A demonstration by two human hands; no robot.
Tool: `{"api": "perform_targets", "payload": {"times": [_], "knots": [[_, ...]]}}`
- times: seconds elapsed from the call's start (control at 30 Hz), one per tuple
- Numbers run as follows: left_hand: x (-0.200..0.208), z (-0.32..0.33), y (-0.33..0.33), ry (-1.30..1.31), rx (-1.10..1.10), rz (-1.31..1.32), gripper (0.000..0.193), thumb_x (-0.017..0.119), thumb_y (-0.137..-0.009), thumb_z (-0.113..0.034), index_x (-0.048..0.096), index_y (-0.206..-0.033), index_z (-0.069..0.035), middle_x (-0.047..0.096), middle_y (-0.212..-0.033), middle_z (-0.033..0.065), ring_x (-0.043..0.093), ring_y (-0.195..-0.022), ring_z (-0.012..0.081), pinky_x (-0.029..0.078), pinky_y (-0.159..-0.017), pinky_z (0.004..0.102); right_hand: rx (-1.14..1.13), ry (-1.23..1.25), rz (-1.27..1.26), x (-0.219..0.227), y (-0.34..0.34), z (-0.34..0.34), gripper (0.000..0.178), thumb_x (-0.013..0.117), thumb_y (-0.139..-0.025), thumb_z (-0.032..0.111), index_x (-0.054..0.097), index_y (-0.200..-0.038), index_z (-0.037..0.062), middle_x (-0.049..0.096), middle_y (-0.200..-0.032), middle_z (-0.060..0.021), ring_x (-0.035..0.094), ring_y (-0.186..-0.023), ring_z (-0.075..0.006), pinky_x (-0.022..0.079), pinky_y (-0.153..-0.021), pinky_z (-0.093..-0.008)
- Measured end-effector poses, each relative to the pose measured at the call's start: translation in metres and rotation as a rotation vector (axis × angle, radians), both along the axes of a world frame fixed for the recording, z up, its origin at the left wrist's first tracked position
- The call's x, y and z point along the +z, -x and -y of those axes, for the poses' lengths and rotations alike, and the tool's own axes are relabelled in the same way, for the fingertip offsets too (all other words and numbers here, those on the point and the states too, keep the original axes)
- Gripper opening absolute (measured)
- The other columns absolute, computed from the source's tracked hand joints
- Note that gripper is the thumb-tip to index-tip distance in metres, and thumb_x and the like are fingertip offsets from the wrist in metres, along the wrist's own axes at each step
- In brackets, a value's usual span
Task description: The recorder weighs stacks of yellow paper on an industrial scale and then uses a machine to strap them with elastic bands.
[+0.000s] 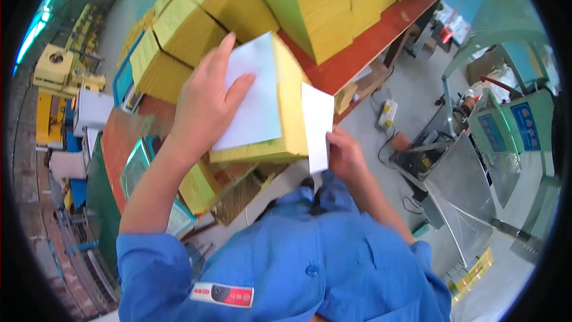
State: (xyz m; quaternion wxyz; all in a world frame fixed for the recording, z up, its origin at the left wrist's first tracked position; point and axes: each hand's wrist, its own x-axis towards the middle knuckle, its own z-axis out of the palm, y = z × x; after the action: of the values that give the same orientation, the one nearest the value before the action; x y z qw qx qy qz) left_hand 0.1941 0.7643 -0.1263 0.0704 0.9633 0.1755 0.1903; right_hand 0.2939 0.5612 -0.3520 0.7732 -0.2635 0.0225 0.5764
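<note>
My left hand (205, 98) lies flat with its thumb spread, resting on a pale white sheet (259, 104). That sheet covers most of the top of a yellow paper stack (292, 107), which stands at the near edge of the table. At the stack's right side, my right hand (347, 154) pinches the edge of a second white sheet (319, 125). This one hangs upright along the stack's side face, and the fingers behind it are partly hidden.
Tall yellow stacks (330, 15) and further ones (196, 27) crowd the far part of the red tabletop (357, 50). Left of me lies a teal-framed glass pane (137, 167). To the right stand a grey metal bench (462, 188), a green machine (506, 122) and a power strip (388, 113) on the floor.
</note>
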Motion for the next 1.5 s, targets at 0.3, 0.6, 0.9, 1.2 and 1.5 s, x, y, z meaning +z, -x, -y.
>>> {"api": "perform_targets", "payload": {"times": [0.3,0.6,0.9,1.2,1.5], "knots": [[-0.059,-0.079,0.067,1.248,0.008,0.012,0.058,0.046,-0.100,-0.036,0.032,-0.148,-0.007,0.045,-0.142,0.0122,0.050,-0.125,0.0205,0.042,-0.102,0.0343,-0.195,-0.091,0.061,0.004,0.035,-0.016,0.018,0.058,-0.083,0.011,0.063,-0.098,0.0032,0.067,-0.092,-0.0071,0.064,-0.083,-0.0201,0.052,-0.079,-0.0360],[-0.160,0.161,-0.027,1.595,-0.557,-0.040,0.053,0.048,-0.101,-0.030,0.034,-0.146,-0.006,0.046,-0.140,0.0114,0.050,-0.124,0.0238,0.045,-0.101,0.0379,-0.437,0.136,0.260,0.036,0.003,0.216,0.019,0.058,-0.085,0.008,0.066,-0.102,0.0036,0.064,-0.088,-0.0024,0.059,-0.081,-0.0128,0.047,-0.073,-0.0283],[-0.299,0.495,-0.172,2.274,-0.303,0.009,0.057,0.041,-0.101,-0.047,0.036,-0.142,-0.009,0.043,-0.139,0.0092,0.048,-0.124,0.0229,0.041,-0.106,0.0371,-0.658,0.574,0.422,0.025,-0.083,0.605,0.023,0.054,-0.088,0.009,0.064,-0.106,0.0000,0.065,-0.097,-0.0045,0.060,-0.085,-0.0134,0.047,-0.078,-0.0251],[-0.298,0.571,-0.216,1.359,-0.634,0.065,0.046,0.043,-0.102,-0.042,0.050,-0.131,-0.007,0.057,-0.115,0.0040,0.054,-0.113,0.0189,0.038,-0.108,0.0361,-0.630,0.154,-0.013,-0.049,-0.130,0.719,0.042,0.050,-0.089,0.014,0.051,-0.128,-0.0039,0.062,-0.122,-0.0160,0.060,-0.112,-0.0247,0.046,-0.098,-0.0337],[-0.310,0.518,-0.194,1.469,-0.423,-0.204,0.051,0.035,-0.105,-0.040,0.043,-0.140,-0.004,0.055,-0.128,0.0072,0.056,-0.112,0.0160,0.046,-0.096,0.0313,-0.404,0.333,-0.021,-0.088,-0.153,0.716,0.035,0.046,-0.088,0.009,0.057,-0.118,-0.0050,0.067,-0.106,-0.0121,0.066,-0.093,-0.0216,0.053,-0.087,-0.0351]]}}
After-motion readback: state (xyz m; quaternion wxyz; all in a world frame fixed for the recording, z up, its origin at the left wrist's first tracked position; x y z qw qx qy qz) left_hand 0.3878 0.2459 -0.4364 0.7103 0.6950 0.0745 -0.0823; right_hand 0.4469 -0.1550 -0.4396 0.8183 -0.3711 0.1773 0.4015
